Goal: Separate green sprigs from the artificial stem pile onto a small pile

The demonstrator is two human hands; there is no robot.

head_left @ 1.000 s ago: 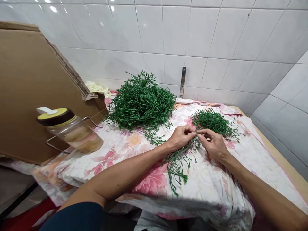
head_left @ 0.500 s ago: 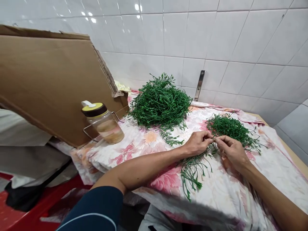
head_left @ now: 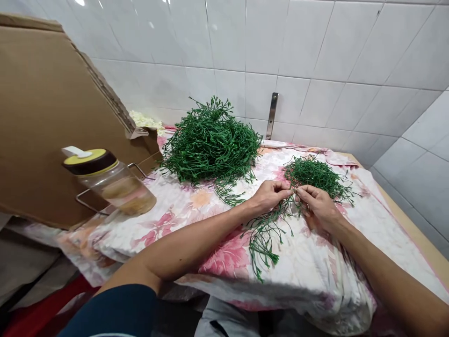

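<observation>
My left hand (head_left: 269,195) and my right hand (head_left: 318,204) meet fingertip to fingertip over the table, both pinched on a thin green artificial stem whose held part is mostly hidden by the fingers. Below and beside my left hand lies a loose bunch of green stems (head_left: 264,243) with small budded tips. Just behind my right hand is a small pile of the same stems (head_left: 314,175). A much larger tangled heap (head_left: 212,145) stands farther back to the left.
A floral cloth (head_left: 224,255) covers the table. On the left stand a clear bottle (head_left: 126,189) with a yellow and dark lid and a large cardboard box (head_left: 52,121). Pale yellowish pieces (head_left: 145,120) lie behind the box. A metal strip (head_left: 272,116) leans at the tiled wall.
The view has turned to the right, so everything appears farther left. Both hands keep their pinch together at nearly the same spot over the cloth.
</observation>
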